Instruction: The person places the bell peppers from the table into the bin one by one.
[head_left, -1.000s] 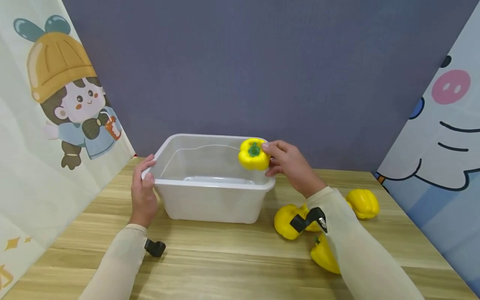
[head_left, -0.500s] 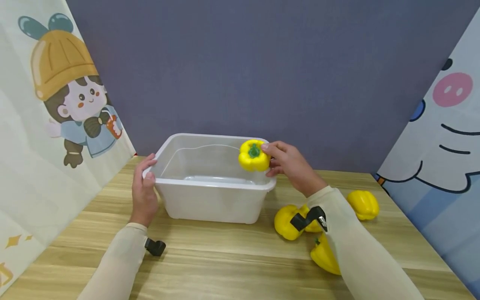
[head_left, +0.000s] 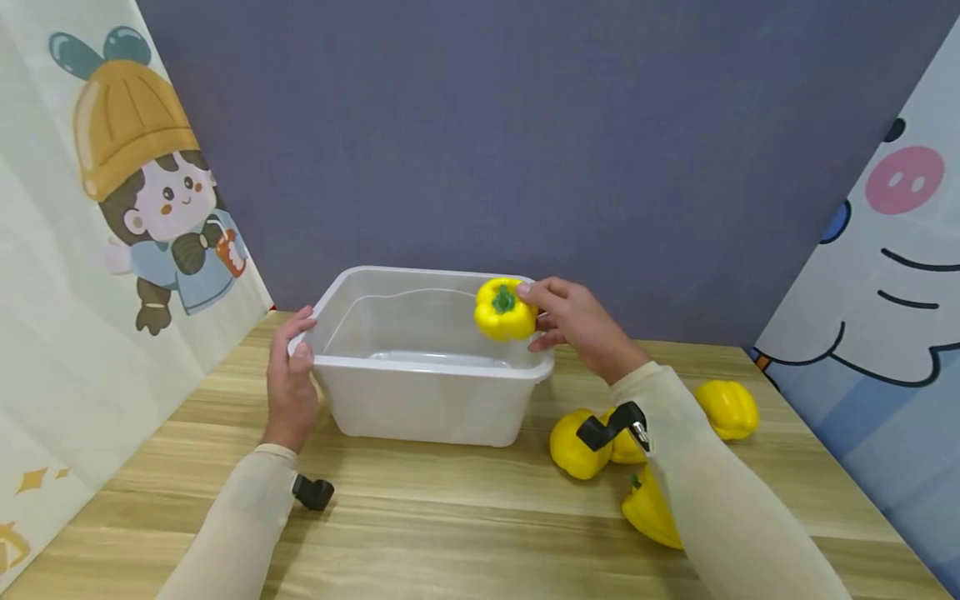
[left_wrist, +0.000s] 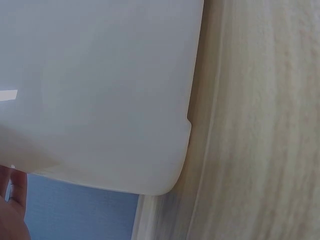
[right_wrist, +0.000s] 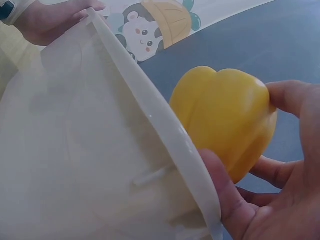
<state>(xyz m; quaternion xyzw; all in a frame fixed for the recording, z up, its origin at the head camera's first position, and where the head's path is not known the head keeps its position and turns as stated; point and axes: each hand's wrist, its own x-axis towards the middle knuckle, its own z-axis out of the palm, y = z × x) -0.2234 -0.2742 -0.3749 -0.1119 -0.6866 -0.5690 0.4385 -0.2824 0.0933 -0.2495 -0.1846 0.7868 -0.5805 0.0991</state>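
A white plastic bin (head_left: pixel 420 404) stands on the wooden table, its inside bare in the head view. My left hand (head_left: pixel 291 392) grips the bin's left rim, thumb on the near side and fingers over the edge. Over the bin's right end, my right hand (head_left: pixel 581 325) pinches a yellow bell pepper (head_left: pixel 504 312) with its green stem facing me. In the right wrist view the pepper (right_wrist: pixel 222 117) sits between thumb and fingers, beside the bin's rim. The left wrist view is mostly filled by the bin's wall (left_wrist: pixel 100 90), with a bit of the hand at lower left.
To the right of the bin lie more yellow bell peppers: one (head_left: pixel 577 446) near the bin, one (head_left: pixel 727 408) farther right, another (head_left: pixel 651 510) partly behind the right sleeve. A dark grey panel (head_left: pixel 480 142) rises behind the table, with printed sheets at both sides.
The right hand and the pepper have shifted very slightly left. The left hand keeps its grip on the bin; the view has turned a little.
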